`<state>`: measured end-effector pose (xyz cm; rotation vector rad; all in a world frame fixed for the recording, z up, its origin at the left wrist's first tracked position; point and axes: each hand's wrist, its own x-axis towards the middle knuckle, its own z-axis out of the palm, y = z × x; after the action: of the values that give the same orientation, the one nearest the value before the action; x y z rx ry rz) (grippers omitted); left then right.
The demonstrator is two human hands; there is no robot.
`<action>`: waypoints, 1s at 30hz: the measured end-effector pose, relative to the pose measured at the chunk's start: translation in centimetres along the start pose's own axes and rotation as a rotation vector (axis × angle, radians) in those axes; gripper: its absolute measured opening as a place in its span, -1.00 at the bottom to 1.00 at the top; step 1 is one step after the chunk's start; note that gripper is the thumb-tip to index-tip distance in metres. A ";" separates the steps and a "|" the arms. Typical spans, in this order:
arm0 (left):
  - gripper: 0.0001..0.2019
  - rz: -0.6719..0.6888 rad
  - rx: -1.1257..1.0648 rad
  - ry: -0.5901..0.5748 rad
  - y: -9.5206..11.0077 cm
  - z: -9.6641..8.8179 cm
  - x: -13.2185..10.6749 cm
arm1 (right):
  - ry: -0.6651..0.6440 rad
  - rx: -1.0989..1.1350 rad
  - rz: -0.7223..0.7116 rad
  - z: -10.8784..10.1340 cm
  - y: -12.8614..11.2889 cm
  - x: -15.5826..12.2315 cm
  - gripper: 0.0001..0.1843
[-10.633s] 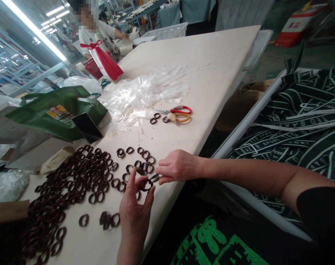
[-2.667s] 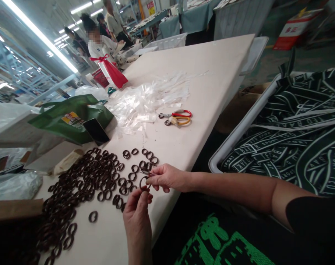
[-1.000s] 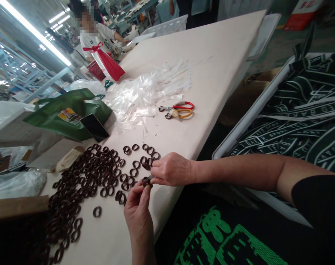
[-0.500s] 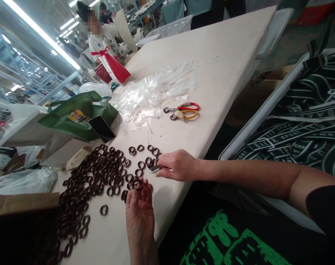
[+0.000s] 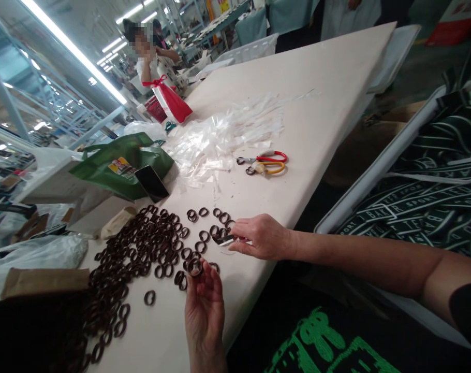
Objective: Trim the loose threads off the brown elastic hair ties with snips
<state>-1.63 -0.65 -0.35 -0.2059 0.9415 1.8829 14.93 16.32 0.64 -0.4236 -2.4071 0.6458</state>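
Observation:
My left hand, palm turned up, pinches a dark brown ring-shaped loop between thumb and fingertips. Just to the right and a little farther off, my right hand is closed around small thread snips, whose dark blades point left out of the fingers. The blades are apart from the held loop. A large pile of the same brown loops spreads over the pale table to the left, with several loose ones close to both hands.
Scissors with red and yellow handles lie beyond my right hand. Clear plastic strips are heaped mid-table. A phone leans on a green bag. At right, a bin holds dark printed straps. A person sits at the far end.
The whole view has shifted slightly right and down. My left hand has turned the brown loop so its opening faces me more. The snips stay in my right hand.

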 end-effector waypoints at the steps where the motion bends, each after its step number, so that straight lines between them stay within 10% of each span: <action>1: -0.75 0.011 0.009 0.000 -0.1 -0.2 0.1 | -0.004 -0.009 0.003 -0.1 0.0 0.0 -0.66; 4: -0.95 0.052 0.055 0.038 -0.6 -0.3 0.4 | -0.020 -0.007 -0.008 -0.5 -0.2 0.1 -0.66; 13: -0.62 0.214 0.390 0.073 -2.0 1.1 0.1 | -0.234 -0.077 -0.113 -1.0 -1.3 1.4 -0.63; 30: -0.65 0.309 0.596 -0.003 -2.8 1.6 -0.9 | -0.331 -0.126 -0.059 -0.6 -1.8 1.0 -0.64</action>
<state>1.56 0.42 -0.20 0.3167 1.5518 1.7775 14.26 15.49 2.44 -0.3146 -2.7739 0.5766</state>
